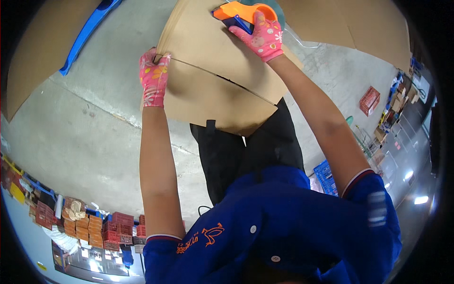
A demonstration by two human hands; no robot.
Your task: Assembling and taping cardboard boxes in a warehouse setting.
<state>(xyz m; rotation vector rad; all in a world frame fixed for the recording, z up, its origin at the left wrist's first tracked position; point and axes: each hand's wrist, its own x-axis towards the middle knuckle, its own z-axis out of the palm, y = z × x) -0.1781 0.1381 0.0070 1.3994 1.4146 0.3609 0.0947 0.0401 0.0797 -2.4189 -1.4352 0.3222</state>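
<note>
A brown cardboard box (213, 102) is in front of my legs, with a dark seam running slantwise between two of its flaps. My left hand (154, 80), in a pink flowered glove, is closed on the box's left edge, at the left end of that seam. In a matching glove, my right hand (264, 39) grips an orange and blue tape dispenser (239, 9) over the far part of the box. A teal round part, perhaps the tape roll, shows behind the dispenser. The left fingertips are partly hidden by the cardboard edge.
Large cardboard sheets (350, 28) lie at the upper right, and another (40, 42) stands at the upper left beside a blue strip (87, 38). On the concrete floor to the right sits a red crate (369, 101). Stacked red crates (118, 227) line the lower left.
</note>
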